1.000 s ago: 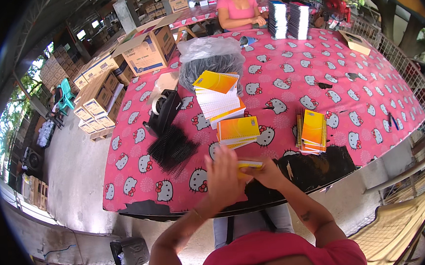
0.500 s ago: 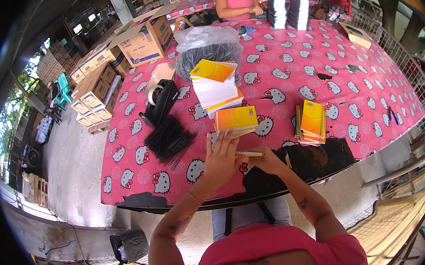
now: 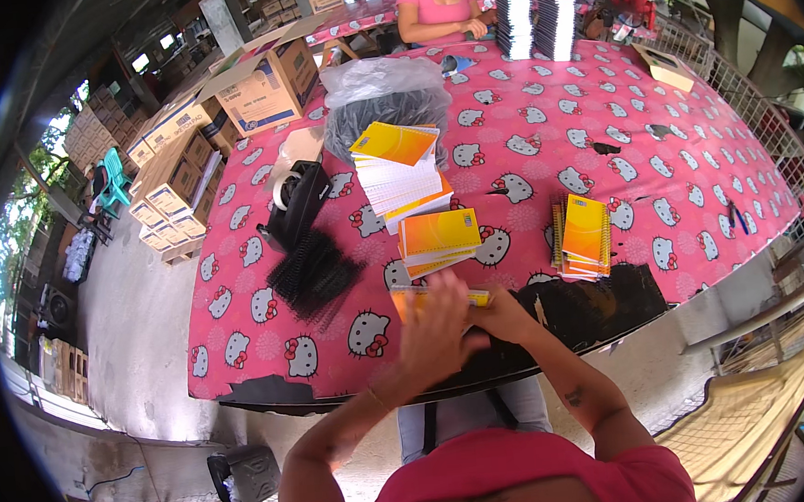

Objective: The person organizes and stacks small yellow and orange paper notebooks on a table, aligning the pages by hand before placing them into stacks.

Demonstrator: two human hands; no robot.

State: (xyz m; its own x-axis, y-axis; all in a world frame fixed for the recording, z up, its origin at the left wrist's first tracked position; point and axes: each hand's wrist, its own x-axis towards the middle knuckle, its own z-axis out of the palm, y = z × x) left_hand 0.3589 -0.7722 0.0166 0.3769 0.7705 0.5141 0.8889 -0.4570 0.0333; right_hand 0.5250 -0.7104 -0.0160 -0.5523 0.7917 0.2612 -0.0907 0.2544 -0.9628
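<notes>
Near the table's front edge, a small yellow-orange notebook (image 3: 409,301) is in my right hand (image 3: 504,317), whose fingers pinch its right end. My left hand (image 3: 437,331) is over the notebook with fingers stretched out and thumb apart, slightly blurred, hiding the notebook's middle. Just beyond lies a short stack of yellow-orange notebooks (image 3: 440,231). Behind it is a fanned pile of notebooks (image 3: 397,181), mostly white page edges with a yellow cover on top. To the right sits a stack of coil-bound yellow notebooks (image 3: 584,234). Black binding coils (image 3: 313,278) lie in a heap on the left.
A black tape dispenser (image 3: 296,207) stands beyond the coils, near a grey plastic bag (image 3: 382,103) of dark contents. Cartons (image 3: 265,88) stand at the far left. Two tall notebook stacks (image 3: 535,25) and another person (image 3: 441,10) are at the far side. Pliers (image 3: 738,218) lie right.
My left hand has moved from beside the short stack back over the held notebook, which now shows more of its yellow cover to the left. My right hand keeps hold of its end.
</notes>
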